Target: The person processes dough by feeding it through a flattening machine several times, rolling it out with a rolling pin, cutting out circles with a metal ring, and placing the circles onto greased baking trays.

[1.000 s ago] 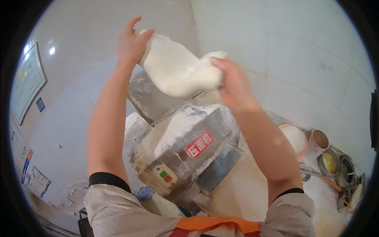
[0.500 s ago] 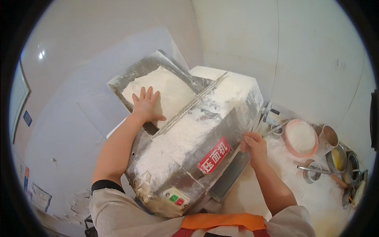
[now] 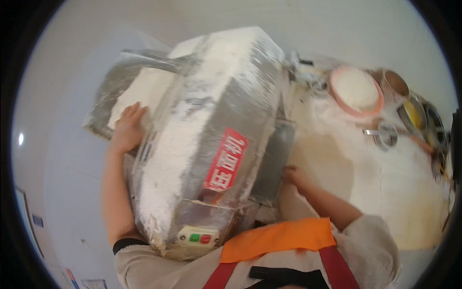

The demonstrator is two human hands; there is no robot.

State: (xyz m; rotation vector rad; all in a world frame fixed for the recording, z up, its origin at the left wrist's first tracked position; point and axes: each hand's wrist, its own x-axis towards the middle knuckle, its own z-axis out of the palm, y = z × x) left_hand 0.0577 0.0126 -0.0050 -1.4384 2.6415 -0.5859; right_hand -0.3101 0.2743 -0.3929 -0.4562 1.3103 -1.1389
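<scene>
A flour-dusted metal dough-rolling machine (image 3: 211, 139), wrapped in clear plastic film, filled the middle of the view. It carried a red label (image 3: 225, 160) on its side and a small switch box (image 3: 198, 237) with one green and one red button at its near end.

The left hand (image 3: 127, 128) lay flat with its fingers spread on a sheet of white dough (image 3: 144, 89), which rested in the machine's slanted metal feed tray (image 3: 111, 89) on the far left side. The palm pressed down on the near edge of the dough; it gripped nothing.

The right hand (image 3: 294, 176) reached in at the lower right side of the machine, just beside the dark metal outlet plate (image 3: 273, 161). Its fingers were partly hidden behind the machine's edge, so I could not tell whether they were curled on anything or simply touching the plate.

To the right stretched a floured tabletop (image 3: 385, 192), white near the machine and tan farther out. At its far end stood a pink bowl (image 3: 356, 91) heaped with flour. Next to it were several round metal containers (image 3: 397, 83), one holding something yellow (image 3: 415, 113), and a small metal cup (image 3: 385, 137) lay just below the bowl.

The person wore a pale long-sleeved top and an orange apron (image 3: 279, 238) with red straps. A plain white wall (image 3: 337, 29) rose behind the machine.
</scene>
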